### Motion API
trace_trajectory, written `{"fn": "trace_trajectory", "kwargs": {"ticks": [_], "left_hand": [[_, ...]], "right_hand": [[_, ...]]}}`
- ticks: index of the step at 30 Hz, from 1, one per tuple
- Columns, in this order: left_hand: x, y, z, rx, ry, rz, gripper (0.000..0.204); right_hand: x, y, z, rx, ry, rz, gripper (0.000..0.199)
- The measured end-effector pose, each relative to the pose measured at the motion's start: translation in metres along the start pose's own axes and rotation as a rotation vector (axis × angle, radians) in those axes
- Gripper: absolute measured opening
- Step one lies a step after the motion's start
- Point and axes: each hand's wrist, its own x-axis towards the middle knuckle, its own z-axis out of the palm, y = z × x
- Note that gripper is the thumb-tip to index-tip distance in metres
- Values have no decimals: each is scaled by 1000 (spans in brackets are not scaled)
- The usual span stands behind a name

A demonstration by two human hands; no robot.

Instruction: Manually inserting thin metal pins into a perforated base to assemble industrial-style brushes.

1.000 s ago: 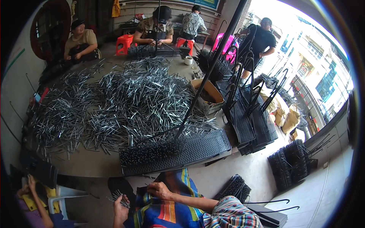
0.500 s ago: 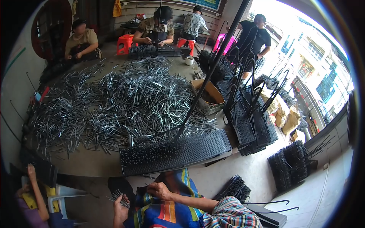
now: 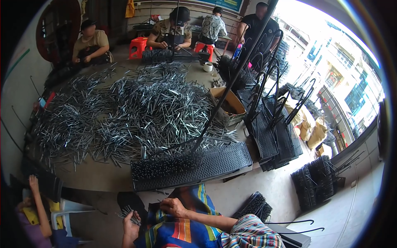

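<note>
At the near edge of the bench (image 3: 103,177), a bundle of metal pins (image 3: 126,213) is gripped in the closed left hand (image 3: 131,226); the right hand (image 3: 173,206), loosely curled, appears empty. Pins could slip and scatter if the grip loosens.

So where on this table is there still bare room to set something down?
A bare strip of table runs between the pile of metal pins and the near edge, left of the black perforated tray. The middle is crowded with pins. The left hand holds a bunch of pins; the right hand rests nearby.
</note>
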Motion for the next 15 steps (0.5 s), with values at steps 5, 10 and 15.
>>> {"fn": "trace_trajectory", "kwargs": {"ticks": [5, 10, 15], "left_hand": [[0, 0, -2, -8, 8, -1, 7], [2, -1, -2, -3, -25, 8, 8], [2, -1, 0, 5, -14, 6, 4]], "right_hand": [[0, 3, 1, -5, -23, -12, 12], [1, -1, -2, -5, -16, 12, 12], [1, -3, -3, -1, -14, 14, 12]]}}
